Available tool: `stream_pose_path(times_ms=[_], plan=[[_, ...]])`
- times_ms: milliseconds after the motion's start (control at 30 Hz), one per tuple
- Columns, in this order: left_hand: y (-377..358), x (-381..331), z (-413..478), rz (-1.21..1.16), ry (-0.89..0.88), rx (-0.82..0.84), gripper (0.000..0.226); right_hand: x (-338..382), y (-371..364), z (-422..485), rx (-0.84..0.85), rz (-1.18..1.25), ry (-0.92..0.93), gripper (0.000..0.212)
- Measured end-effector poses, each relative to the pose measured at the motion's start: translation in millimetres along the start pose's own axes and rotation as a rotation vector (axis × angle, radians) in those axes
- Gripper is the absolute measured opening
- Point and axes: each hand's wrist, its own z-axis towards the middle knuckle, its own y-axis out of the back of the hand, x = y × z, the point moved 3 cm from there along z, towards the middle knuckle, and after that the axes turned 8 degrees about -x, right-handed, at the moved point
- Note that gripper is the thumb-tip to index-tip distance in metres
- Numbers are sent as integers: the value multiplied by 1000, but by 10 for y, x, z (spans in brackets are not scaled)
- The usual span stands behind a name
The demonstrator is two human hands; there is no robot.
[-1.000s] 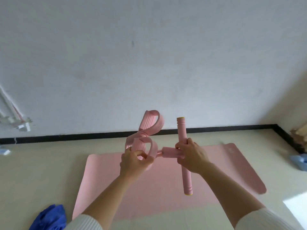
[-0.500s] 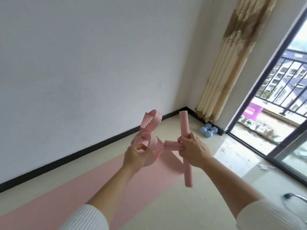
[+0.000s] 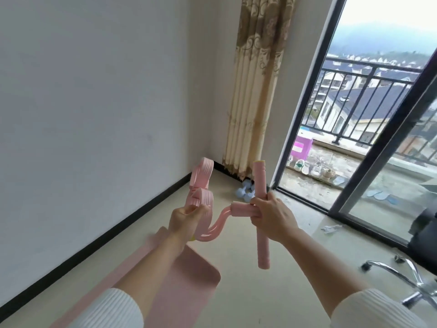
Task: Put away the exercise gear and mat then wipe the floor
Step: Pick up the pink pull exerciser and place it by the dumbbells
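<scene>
We hold puller (image 3: 240, 209) above mat (image 3: 189, 282): left fingers (image 3: 199, 209) clamped on loops (image 3: 203, 196), right fingers (image 3: 257, 220) clamped on bar (image 3: 259, 178), so nothing dangles; probably stowing by dumbbells (image 3: 244, 191) beyond mat.

White wall (image 3: 94, 91) with black baseboard (image 3: 132, 216). Beige patterned curtain (image 3: 256, 91) hangs bunched in the corner, just beside a dark-framed sliding door (image 3: 305, 110). Balcony beyond: metal railing (image 3: 369, 95), purple box (image 3: 301, 147), row of shoes (image 3: 314, 170), blue slippers (image 3: 380, 194). Chrome chair base (image 3: 397, 271) lower right. Small crumpled scrap (image 3: 331, 228) near the door, possibly plastic.
</scene>
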Motion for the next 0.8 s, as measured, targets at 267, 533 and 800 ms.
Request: stream_pose_path(times_ms=[267, 533, 800], plan=[[-1250, -542, 1908, 29, 17, 129, 25, -1060, -346, 1842, 46, -15, -94, 37], [-2231, -896, 3559, 123, 126, 109, 52, -1927, -845, 3543, 111, -59, -59, 35], [-3274, -1159, 5223, 173, 232, 52, 52, -2866, -1550, 5390, 215, -40, -63, 36]])
